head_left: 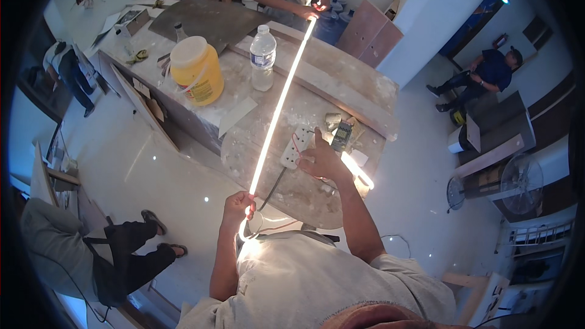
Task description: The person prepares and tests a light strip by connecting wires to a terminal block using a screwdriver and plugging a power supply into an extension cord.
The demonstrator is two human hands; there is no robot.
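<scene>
A glowing LED light strip (280,106) stretches taut across the table from my left hand to the hands (314,11) of a person at the far side. My left hand (240,208) is closed around its near end, and a loop of the strip hangs just below. My right hand (323,159) is over the white power strip (298,148), index finger stretched out toward its far end. Thin red wires run beside those fingers. Right of the power strip lies a small dark box-shaped unit (342,136), with another lit piece of strip (358,170) nearby.
On the dusty table (244,158) stand a yellow bucket (198,73) with a pale lid and a clear plastic bottle (262,58). A long board (341,97) lies along the far right. Other people are at left and right. A fan (521,183) stands at right.
</scene>
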